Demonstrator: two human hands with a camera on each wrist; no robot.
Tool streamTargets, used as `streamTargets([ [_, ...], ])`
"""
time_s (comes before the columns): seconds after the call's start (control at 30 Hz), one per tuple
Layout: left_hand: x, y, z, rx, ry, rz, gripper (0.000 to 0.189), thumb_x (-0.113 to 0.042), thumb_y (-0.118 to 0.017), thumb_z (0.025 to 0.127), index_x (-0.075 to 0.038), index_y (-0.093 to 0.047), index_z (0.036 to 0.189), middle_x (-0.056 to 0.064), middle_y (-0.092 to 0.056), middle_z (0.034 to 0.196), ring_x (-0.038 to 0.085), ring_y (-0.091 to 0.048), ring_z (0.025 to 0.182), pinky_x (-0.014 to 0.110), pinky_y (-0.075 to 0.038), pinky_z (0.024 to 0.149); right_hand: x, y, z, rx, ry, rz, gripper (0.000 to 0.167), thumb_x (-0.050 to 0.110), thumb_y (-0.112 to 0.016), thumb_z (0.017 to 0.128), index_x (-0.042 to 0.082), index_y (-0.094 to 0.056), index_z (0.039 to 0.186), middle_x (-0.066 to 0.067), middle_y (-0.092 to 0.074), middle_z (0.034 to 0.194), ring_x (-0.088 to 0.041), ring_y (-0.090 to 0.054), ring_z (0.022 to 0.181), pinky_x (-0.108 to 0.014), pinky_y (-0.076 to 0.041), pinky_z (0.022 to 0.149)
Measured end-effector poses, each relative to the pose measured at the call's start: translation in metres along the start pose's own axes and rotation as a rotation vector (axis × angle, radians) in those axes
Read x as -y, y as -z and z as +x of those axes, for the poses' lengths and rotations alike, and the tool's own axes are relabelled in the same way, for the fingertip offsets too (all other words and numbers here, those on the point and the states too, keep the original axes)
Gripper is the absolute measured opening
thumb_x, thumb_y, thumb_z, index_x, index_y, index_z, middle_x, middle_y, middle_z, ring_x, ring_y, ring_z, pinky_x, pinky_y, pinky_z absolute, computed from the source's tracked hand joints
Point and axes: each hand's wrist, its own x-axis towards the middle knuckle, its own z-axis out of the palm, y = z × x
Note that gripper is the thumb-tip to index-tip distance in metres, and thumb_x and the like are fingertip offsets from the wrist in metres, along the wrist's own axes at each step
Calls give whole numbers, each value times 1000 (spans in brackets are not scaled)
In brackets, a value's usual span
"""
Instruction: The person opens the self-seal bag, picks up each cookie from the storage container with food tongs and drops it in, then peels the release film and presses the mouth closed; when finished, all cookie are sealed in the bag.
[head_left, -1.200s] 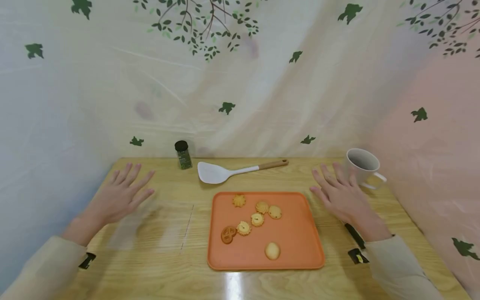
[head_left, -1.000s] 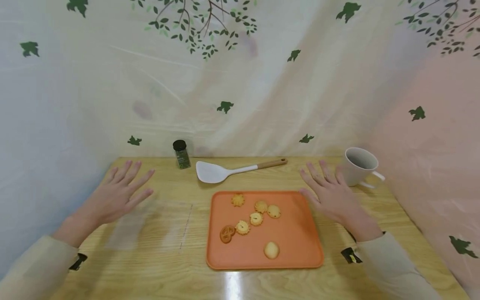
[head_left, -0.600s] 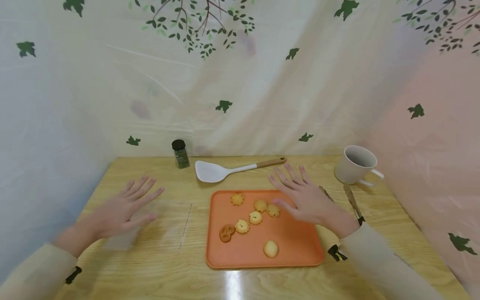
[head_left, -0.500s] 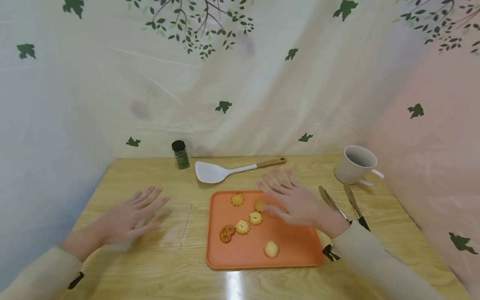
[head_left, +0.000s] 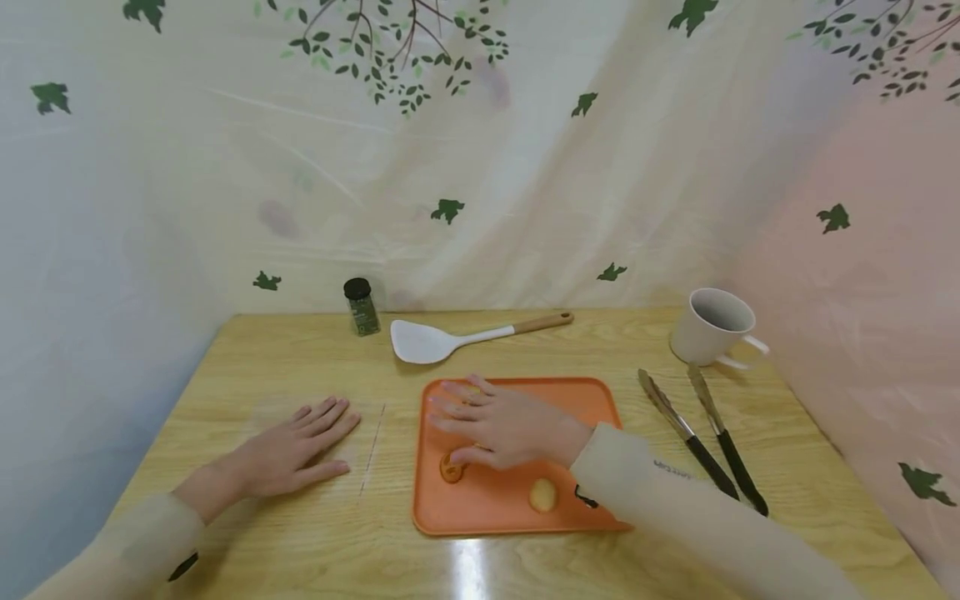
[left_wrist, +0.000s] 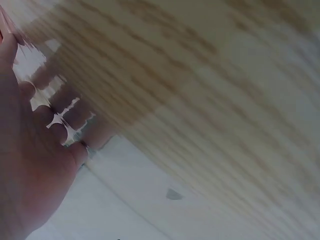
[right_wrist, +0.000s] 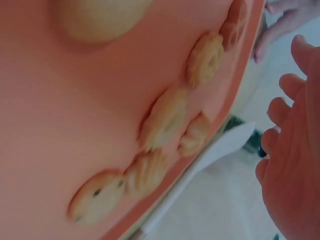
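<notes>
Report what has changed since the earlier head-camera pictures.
The right hand has swept leftward from in front of the mug to over the orange tray. The left hand has shifted rightward and lower in the head view. The tongs, mostly hidden at first, now show. Neither hand has taken hold of or let go of anything. Tray, mug, spatula and jar stayed put.

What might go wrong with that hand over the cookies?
The right hand is above the cookies, so pressing down might crumble some. The right sleeve crosses the edge of the orange tray close to a round cookie, so it could brush that one. The sleeve is also beside the tongs; a bump might push them into the mug.
</notes>
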Motion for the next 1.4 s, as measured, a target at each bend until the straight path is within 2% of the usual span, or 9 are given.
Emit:
streamTargets([
  [0.13,-2,1,3,6,25,5,71,-56,-47,104,-13,-33,159,19,-24,164,41,-22,150,64,-24,114,11,-5,26,44,45,-30,63,55,-25,109,21,-25,162,0,-18,168,-23,-9,155,-44,-8,123],
  [0.3,-6,3,6,4,40,1,69,-54,-46,105,-11,-35,158,21,-24,164,43,-23,149,66,-26,113,21,-11,54,107,60,-50,62,55,-21,109,25,-21,163,4,-16,169,-20,-7,155,-42,-10,124],
  [0.53,-9,1,9,-3,62,27,69,-54,-44,106,-10,-35,158,21,-23,164,41,-23,149,65,-26,113,29,-16,79,175,68,-104,63,57,-15,108,27,-16,163,6,-12,169,-19,-7,155,-41,-8,124],
  [0.7,-12,-1,12,-11,61,37,69,-53,-45,106,-9,-35,158,21,-23,164,41,-23,149,65,-26,113,31,-15,86,191,61,-110,62,56,-15,108,26,-18,163,6,-13,169,-19,-6,155,-41,-8,124],
  [0.9,-16,0,15,-11,56,30,69,-52,-46,106,-8,-36,157,22,-24,163,42,-24,149,65,-26,113,32,-14,86,221,47,-123,62,56,-16,109,27,-19,163,7,-16,168,-18,-7,155,-39,-11,124],
  [1.2,-15,1,16,-16,53,38,66,-50,-45,107,-8,-37,157,21,-26,163,42,-25,149,65,-27,113,33,-14,86,223,31,-120,61,57,-16,108,30,-19,163,8,-16,168,-19,-8,155,-39,-14,123],
  [1.4,-12,1,15,-36,14,75,60,-45,-46,108,-8,-40,156,21,-30,161,41,-29,147,66,-30,110,33,-15,88,225,31,-136,62,58,-15,107,31,-20,163,8,-17,168,-19,-8,155,-37,-14,123],
])
